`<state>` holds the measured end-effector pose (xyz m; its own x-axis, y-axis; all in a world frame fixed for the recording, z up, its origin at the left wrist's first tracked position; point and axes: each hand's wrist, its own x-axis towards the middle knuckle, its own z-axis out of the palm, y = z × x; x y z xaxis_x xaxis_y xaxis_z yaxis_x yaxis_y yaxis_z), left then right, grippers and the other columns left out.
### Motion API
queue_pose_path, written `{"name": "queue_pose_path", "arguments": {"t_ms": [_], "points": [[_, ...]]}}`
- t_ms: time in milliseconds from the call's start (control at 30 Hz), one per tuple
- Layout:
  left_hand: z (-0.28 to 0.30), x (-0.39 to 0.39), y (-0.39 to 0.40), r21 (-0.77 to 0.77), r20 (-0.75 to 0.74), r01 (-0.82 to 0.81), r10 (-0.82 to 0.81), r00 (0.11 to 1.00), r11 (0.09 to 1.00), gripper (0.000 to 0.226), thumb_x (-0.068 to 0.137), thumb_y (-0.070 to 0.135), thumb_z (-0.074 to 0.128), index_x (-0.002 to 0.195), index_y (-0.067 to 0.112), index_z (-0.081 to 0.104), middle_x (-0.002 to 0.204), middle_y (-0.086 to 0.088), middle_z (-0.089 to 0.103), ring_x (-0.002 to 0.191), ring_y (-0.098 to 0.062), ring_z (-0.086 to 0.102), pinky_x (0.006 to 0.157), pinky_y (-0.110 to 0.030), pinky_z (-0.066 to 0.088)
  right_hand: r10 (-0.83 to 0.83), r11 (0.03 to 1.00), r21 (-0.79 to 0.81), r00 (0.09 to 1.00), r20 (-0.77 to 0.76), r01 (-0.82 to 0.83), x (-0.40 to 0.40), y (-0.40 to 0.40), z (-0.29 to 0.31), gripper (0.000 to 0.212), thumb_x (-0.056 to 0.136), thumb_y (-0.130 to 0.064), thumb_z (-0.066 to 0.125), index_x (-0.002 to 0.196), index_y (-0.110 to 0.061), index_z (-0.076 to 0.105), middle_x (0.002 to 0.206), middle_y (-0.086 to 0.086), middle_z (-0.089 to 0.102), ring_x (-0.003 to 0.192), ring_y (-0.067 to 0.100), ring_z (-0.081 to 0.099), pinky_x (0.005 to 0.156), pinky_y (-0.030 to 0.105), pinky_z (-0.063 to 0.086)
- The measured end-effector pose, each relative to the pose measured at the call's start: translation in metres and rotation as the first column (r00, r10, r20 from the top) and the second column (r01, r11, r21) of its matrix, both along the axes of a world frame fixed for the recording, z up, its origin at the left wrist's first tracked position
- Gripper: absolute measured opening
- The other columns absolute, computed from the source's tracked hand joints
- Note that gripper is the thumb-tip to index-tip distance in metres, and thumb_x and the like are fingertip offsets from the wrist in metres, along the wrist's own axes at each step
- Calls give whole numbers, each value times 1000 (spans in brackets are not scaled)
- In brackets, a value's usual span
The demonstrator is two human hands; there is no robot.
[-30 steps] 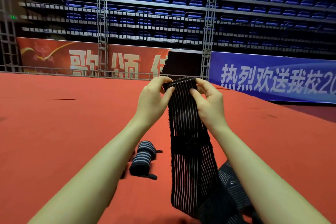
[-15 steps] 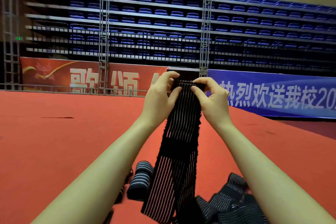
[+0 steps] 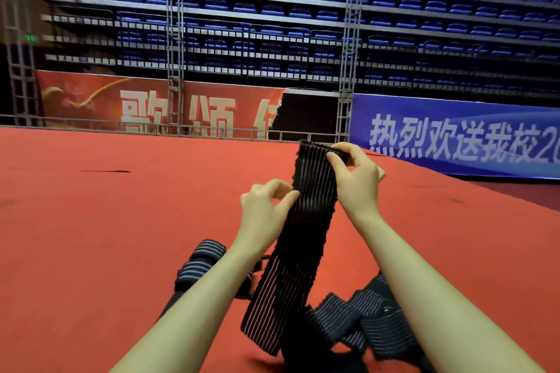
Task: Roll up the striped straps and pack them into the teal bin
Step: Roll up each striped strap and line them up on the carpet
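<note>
2 hands hold 1 striped strap (image 3: 306, 221) upright above the red carpet (image 3: 91, 221): right hand (image 3: 356, 174) pinches its top end, left hand (image 3: 266, 206) pinches its edge midway; a rolled strap (image 3: 200, 263) lies below.

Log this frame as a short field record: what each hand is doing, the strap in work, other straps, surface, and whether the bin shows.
left hand: left hand pinches the left edge of the held strap, partway down
right hand: right hand grips the strap's top end
held strap: black striped strap, upright, lower end trailing to the floor
rolled strap: one rolled striped strap on the floor, partly behind the left forearm
loose straps: unrolled pile at lower right
surface: red carpet
teal bin: not in view
</note>
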<state>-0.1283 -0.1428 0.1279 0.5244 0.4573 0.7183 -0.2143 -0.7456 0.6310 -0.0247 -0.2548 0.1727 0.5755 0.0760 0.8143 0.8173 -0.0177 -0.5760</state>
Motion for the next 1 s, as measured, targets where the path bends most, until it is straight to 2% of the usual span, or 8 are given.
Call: {"name": "queue_pose_path", "arguments": {"t_ms": [100,233,400,533,667,767,867,1000], "points": [[-2,-4,-1,30,-94,17,-14,996,999,20,87,29,66,71,36,55,102,15,56,109,-5,40,85,-26,19,53,999,9,998,-18,-53,-2,0,-2,18,90,-24,64,85,-41,61,75,-22,61,93,13,59,100,35,25],[-4,3,5,-99,-12,131,-133,991,986,23,82,15,71,67,26,58,104,13,60,106,-9,57,96,-34,40,174,985,12,985,0,-174,2,-3,-4,16,82,-42,56,88,-56,62,88,-27,66,94,17,62,97,57,39],[-8,5,8,-223,72,175,-163,984,959,12,79,11,74,72,15,66,80,2,71,81,-13,67,82,-40,55,251,967,30,967,30,-252,2,-3,0,20,86,-32,59,89,-50,66,91,-20,69,89,10,65,99,56,41],[-5,7,3,-232,106,138,-116,988,963,21,76,7,76,68,19,61,70,2,67,71,-10,63,71,-30,53,265,964,29,964,32,-266,1,-5,3,20,88,-28,60,89,-47,66,91,-19,70,89,10,65,98,54,43],[-3,4,0,-202,101,131,-113,989,971,30,77,5,74,90,24,55,79,4,63,76,-7,60,70,-20,50,256,967,-7,966,35,-256,1,-6,0,15,83,-41,57,91,-51,65,93,-21,69,92,12,64,100,57,40],[0,3,0,-165,82,134,-122,989,977,36,80,6,71,105,26,54,84,0,65,81,-10,61,74,-28,53,264,964,-18,964,29,-264,2,-7,-2,16,83,-40,57,92,-51,65,93,-20,69,93,13,64,99,56,41],[0,2,2,-99,70,113,-107,992,989,36,81,8,70,107,26,52,86,1,64,79,-5,59,75,-29,51,285,958,-21,958,37,-285,2,-9,-3,21,88,-28,58,92,-47,66,94,-18,69,94,12,64,98,54,43],[6,-5,1,-26,98,157,-154,983,987,37,87,18,66,120,23,49,99,11,59,86,3,56,75,-10,44,366,929,-83,929,60,-360,-2,-12,-8,30,92,-5,57,95,-33,65,94,-10,70,95,13,64,94,42,50]]}}
